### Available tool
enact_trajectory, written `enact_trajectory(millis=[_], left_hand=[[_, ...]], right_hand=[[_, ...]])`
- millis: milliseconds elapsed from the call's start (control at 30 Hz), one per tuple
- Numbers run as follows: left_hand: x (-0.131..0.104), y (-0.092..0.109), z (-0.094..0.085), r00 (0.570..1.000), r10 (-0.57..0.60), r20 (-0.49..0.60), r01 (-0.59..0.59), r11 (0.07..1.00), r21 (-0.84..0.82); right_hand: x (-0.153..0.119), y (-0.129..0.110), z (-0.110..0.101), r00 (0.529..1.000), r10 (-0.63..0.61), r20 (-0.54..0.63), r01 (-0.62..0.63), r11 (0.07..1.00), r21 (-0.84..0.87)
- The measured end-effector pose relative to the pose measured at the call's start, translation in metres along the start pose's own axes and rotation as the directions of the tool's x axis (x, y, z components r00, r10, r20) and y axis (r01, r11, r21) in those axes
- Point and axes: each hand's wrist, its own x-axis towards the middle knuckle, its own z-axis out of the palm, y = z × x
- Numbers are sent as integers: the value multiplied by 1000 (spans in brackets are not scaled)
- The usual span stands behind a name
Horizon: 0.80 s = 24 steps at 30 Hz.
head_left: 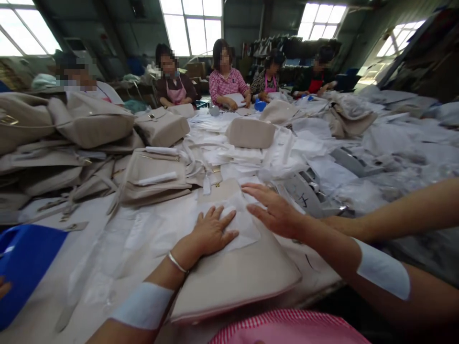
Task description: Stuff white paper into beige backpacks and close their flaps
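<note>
In the head view, a beige bag [236,277] is seen lying flat on the desk [118,243], right in front of the person. A white sheet of paper [238,222] is pressed onto the bag by the left hand [211,234], fingers spread flat. The right hand [274,212] is laid open on the paper's far edge, and more beige bags [89,124] are piled to the left.

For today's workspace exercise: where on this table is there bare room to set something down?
One fairly open patch lies left of the left hand, between the blue item and the beige bag. Crowded: stacked bags far left, and white paper beyond the right hand.
</note>
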Motion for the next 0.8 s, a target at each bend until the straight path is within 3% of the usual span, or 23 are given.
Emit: enact_trajectory(millis=[100, 167, 233, 300, 433, 567, 800], left_hand=[[-2, 4, 0, 999, -12, -45, 11, 1000, -16], [-2, 6, 0, 998, -15, -53, 13, 999, -37], [-2, 6, 1, 999, 4, -39, -6, 998, -65], [-2, 4, 1, 999, 26, -37, -29, 996, -87], [-6, -6, -2, 991, 90, -98, -102, 987, -126], [-11, -11, -5, 990, 82, -117, -102, 980, -172], [-4, 6, 2, 999, -28, 25, 29, 998, -55]], right_hand=[[43, -37, 35, 952, -28, 306, 26, 1000, 13], [53, -37, 63, 897, 49, 439, -27, 998, -57], [51, -21, 81, 847, 112, 519, -64, 992, -110], [41, 1, 88, 823, 140, 550, -70, 987, -146], [22, 30, 86, 834, 192, 517, -67, 966, -251], [20, 34, 85, 829, 191, 526, -24, 951, -307], [28, 41, 76, 799, 188, 571, -20, 957, -288]])
